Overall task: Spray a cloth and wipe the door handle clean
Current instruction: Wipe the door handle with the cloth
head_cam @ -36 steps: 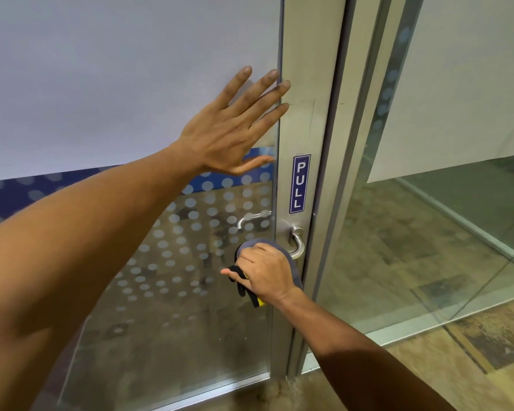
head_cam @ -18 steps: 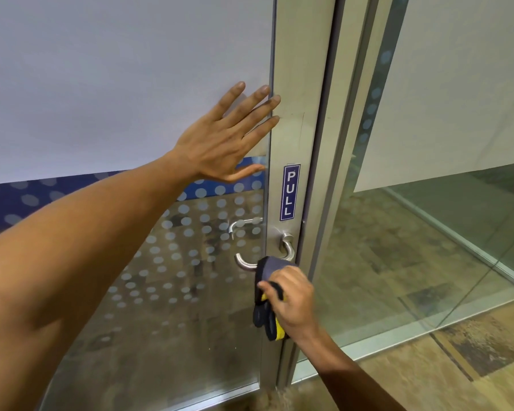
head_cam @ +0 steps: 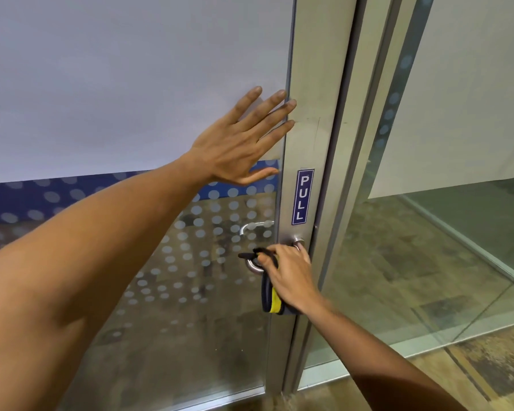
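A silver lever door handle juts from the metal frame of a glass door, mostly covered by my right hand. My right hand grips a dark blue cloth with a yellow edge wrapped over the lever; part of the cloth hangs below my palm. The handle's round base shows just above my fingers. My left hand presses flat on the frosted glass above, fingers straight, fingertips reaching the frame. No spray bottle is in view.
A blue PULL sign sits on the door frame above the handle. A second handle shows through the dotted glass. A fixed glass panel stands at the right, with tiled floor below.
My right hand slid the cloth along the lever: right toward the frame, then back up over the lever, rewrapping it. My left hand stayed flat on the glass.
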A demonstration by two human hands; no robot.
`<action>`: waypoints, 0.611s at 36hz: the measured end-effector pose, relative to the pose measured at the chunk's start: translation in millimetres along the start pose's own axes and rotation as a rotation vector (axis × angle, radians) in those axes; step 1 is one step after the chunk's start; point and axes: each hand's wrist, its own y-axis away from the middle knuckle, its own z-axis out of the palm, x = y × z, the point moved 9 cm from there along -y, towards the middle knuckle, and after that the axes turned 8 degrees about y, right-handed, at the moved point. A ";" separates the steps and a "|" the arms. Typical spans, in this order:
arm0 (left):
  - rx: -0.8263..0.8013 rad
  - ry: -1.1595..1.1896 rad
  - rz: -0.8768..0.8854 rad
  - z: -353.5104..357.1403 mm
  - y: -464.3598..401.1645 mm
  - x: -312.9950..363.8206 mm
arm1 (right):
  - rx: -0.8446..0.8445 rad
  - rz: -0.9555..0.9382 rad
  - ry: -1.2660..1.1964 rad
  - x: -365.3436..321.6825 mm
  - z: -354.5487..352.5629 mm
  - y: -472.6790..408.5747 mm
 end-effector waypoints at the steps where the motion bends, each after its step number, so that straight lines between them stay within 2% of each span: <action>1: 0.000 0.000 -0.001 0.1 -0.1 -0.1 | -0.052 -0.082 0.134 -5.1 4.6 3.1; 5: 0.005 0.004 0.002 1.3 0.0 0.7 | -0.304 -0.433 0.421 -2.9 16.3 8.4; 8: 0.001 0.007 -0.001 2.0 0.2 -0.1 | -0.358 -0.562 0.509 -1.3 15.7 -2.3; 15: 0.002 0.003 0.002 2.9 0.1 0.5 | -0.337 -0.692 0.567 -8.4 25.8 -15.8; 22: 0.007 0.010 -0.001 3.3 -0.1 -0.3 | -0.179 -0.619 0.594 -12.8 32.2 -13.4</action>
